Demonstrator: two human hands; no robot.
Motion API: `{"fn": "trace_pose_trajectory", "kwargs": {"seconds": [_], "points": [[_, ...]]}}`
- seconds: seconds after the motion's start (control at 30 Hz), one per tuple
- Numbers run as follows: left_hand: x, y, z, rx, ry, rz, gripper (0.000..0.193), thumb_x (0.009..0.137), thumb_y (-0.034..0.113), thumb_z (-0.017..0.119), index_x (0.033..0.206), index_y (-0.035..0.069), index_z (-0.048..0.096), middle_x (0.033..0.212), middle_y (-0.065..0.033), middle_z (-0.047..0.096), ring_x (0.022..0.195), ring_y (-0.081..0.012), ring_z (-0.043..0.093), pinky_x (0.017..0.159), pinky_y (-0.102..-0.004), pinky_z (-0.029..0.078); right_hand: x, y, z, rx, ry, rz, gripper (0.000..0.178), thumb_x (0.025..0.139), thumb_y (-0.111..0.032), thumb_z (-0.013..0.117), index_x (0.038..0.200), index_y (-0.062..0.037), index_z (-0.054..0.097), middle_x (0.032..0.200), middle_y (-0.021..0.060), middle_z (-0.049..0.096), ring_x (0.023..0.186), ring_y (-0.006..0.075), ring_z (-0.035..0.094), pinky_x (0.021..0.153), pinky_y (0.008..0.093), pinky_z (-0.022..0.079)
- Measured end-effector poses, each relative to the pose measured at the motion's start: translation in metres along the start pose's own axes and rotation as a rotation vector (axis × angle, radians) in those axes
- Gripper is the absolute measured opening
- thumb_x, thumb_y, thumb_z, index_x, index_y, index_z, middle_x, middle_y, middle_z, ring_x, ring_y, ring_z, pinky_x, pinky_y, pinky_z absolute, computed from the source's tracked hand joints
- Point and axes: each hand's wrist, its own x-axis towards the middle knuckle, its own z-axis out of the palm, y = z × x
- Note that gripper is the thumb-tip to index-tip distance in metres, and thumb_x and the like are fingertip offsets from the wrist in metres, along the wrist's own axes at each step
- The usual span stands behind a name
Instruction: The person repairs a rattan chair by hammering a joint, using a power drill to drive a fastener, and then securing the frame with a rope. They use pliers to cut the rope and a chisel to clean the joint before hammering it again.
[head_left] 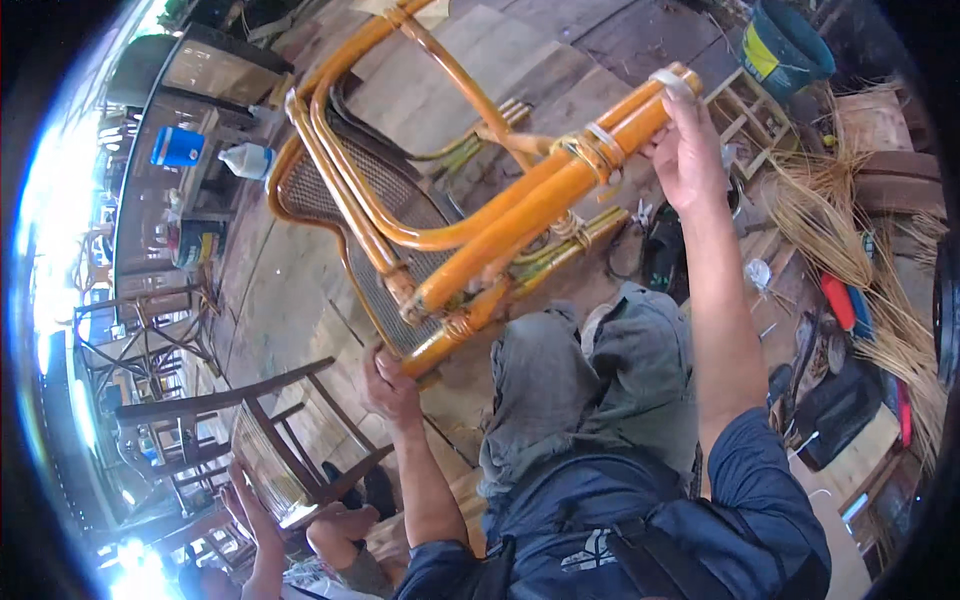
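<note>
A glossy orange-brown rattan chair point(540, 205) with woven cane mesh point(400, 285) is tilted in front of me. My left hand point(392, 390) is closed on its lower corner, beside the mesh. My right hand point(690, 150) grips the upper right end of a thick paired pole, where a pale binding wraps the tip. More bindings point(590, 150) circle the poles near the middle, with loose strand ends sticking out. Greenish unvarnished poles point(570, 250) show underneath, partly hidden by the frame. Some of the fingers of both hands are hidden behind the chair.
Loose rattan strands point(830, 215) lie at the right, near a red-handled tool point(838, 300) and a dark bucket point(785, 50). At the lower left stands a dark wooden chair point(270, 450), with another person's hand point(240, 500) by it. A white jug point(246, 160) sits at the upper left.
</note>
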Motion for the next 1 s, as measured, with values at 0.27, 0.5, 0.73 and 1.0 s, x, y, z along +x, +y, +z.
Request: {"fn": "trace_pose_trajectory", "kwargs": {"seconds": [0.27,0.5,0.73,1.0], "points": [[0.075,-0.090,0.006,0.137,0.002,0.151,0.027,0.092,0.021,0.041,0.097,0.002,0.060,0.065,-0.0087,0.055,0.058,-0.0230,0.055,0.055,-0.0352,0.044,-0.045,0.027,0.028,-0.084,0.045,0.157,0.047,0.080,-0.031,0.071,0.115,-0.0088,0.048,0.104,0.0049,0.058,0.084,0.0194,0.062,0.065,0.0341,0.051],[0.110,-0.123,0.007,0.151,0.001,0.148,0.041,0.092,0.030,0.031,0.093,0.001,0.061,0.080,-0.0111,0.064,0.072,-0.0283,0.060,0.070,-0.0396,0.045,-0.051,0.033,0.024,-0.190,-0.117,0.182,0.048,0.086,-0.037,0.063,0.120,-0.0073,0.047,0.104,0.0069,0.059,0.086,0.0188,0.062,0.071,0.0310,0.049],[0.068,-0.094,0.010,0.114,0.104,-0.166,0.046,0.098,0.031,0.026,0.123,-0.001,0.047,0.123,-0.0181,0.048,0.120,-0.0323,0.039,0.102,-0.0424,0.028,-0.082,0.079,-0.047,0.013,-0.008,0.193,0.045,0.093,-0.036,0.050,0.127,-0.0082,0.044,0.102,0.0088,0.060,0.091,0.0209,0.061,0.076,0.0338,0.048],[0.019,-0.046,0.041,-0.069,0.269,-0.273,0.063,0.099,0.038,0.031,0.143,-0.003,0.013,0.149,-0.0218,0.014,0.139,-0.0320,0.013,0.113,-0.0403,0.013,-0.076,0.099,-0.069,-0.150,0.279,0.430,0.025,0.091,-0.024,0.055,0.109,-0.0068,0.054,0.083,0.0044,0.060,0.067,0.0155,0.059,0.052,0.0273,0.045]]}}
